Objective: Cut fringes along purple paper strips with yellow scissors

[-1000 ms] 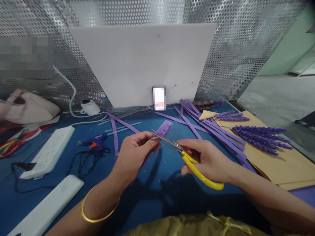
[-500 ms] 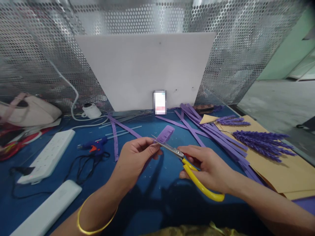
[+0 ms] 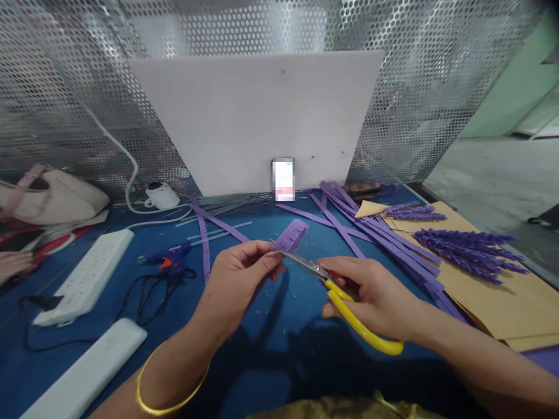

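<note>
Between thumb and fingers, my left hand [image 3: 244, 276] pinches a purple paper strip [image 3: 292, 234], whose fringed, looped end sticks up beyond the fingertips. My right hand [image 3: 371, 294] grips yellow-handled scissors [image 3: 364, 329]. Their metal blades point left and lie against the strip, close to my left thumb. More purple strips [image 3: 371, 218] are spread behind and to the right, some crossing each other. One fringed strip [image 3: 204, 247] lies left of my left hand.
Purple lavender-like stems [image 3: 467, 250] rest on brown paper [image 3: 519, 302] at right. A blue glue gun [image 3: 168, 259], white power strips [image 3: 85, 276] and a cord lie left. A phone [image 3: 283, 180] leans on the white board [image 3: 262, 116]. Another person's hand [image 3: 15, 265] shows at the left edge.
Another person's hand has come into view at the far left. My hands keep nearly the same pose, with the scissors still at the strip; the view has shifted slightly.
</note>
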Available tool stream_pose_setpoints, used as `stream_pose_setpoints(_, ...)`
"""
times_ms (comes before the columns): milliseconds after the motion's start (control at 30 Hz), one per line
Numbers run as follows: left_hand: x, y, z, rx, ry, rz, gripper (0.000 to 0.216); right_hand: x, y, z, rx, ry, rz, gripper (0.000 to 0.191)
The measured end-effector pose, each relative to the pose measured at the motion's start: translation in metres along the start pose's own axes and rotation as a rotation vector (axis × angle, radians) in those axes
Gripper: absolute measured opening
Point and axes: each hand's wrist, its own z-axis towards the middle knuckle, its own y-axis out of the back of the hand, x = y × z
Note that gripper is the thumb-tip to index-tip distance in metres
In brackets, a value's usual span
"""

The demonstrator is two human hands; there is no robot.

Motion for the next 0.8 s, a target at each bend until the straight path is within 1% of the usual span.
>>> stream_pose_setpoints(200,0.0013,0.0013,0.0006,0.004,0.013,-0.018,0.014,-0.0017,-0.0023,-0.0009,-0.022,0.052,-0.019,0.051)
stream_pose_setpoints(433,-0.0029,-0.0020,0.0001,-0.009,0.070,-0.117,0.013,-0.0035,-0.0029,0.0006,-0.048,0.092,-0.073,0.055)
stream_pose_setpoints(667,-0.0032,-0.0035,-0.0022,-0.006,-0.017,-0.075,0.012,-0.0038,-0.0064,-0.0014,-0.089,0.094,-0.090,0.045)
stream_pose_setpoints(800,-0.0023,-0.0053,-0.0016,0.013,-0.023,-0.085,0.012,-0.0060,-0.0085,-0.0011,-0.110,0.097,-0.096,0.048)
